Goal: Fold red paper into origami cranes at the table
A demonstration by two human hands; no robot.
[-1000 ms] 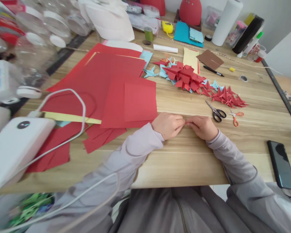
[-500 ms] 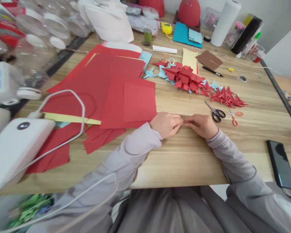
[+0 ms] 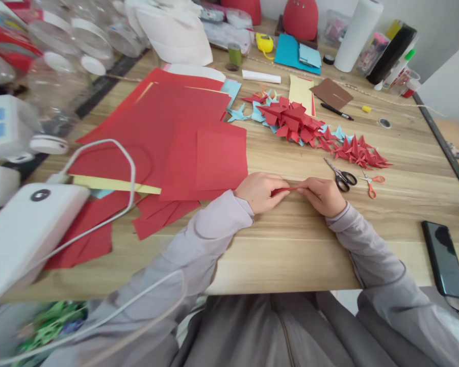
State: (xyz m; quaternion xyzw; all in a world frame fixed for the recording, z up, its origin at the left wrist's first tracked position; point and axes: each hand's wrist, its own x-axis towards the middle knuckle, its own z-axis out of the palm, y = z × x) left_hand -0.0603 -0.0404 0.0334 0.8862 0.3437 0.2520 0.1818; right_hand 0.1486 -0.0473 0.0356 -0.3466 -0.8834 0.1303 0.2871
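Note:
Between my hands, just over the table, is a thin folded piece of red paper [image 3: 290, 189], seen nearly edge-on. My left hand [image 3: 260, 193] pinches its left end, and my right hand [image 3: 324, 197] pinches the right end. Most of the paper is hidden by my fingers. Left of my left hand lie a red paper square [image 3: 222, 159] and larger red sheets [image 3: 137, 120]. Beyond my hands is a pile of folded red paper stars [image 3: 290, 120] with some light blue ones. Black-handled scissors [image 3: 342, 177] and small orange-handled scissors [image 3: 372, 182] rest right of my right hand.
A white power bank [image 3: 34, 229] with a looping cable [image 3: 132, 178] lies at the left. Red paper strips [image 3: 166, 216] are near the front edge. At the right is a phone [image 3: 443, 259]. Farther back are a black pen [image 3: 336, 111], brown paper [image 3: 332, 94] and a yellow tape measure [image 3: 264, 44].
The red paper now shows as a thin line between my hands, where before my fingers nearly hid it. My fingertips have moved slightly apart. The view has shifted a little.

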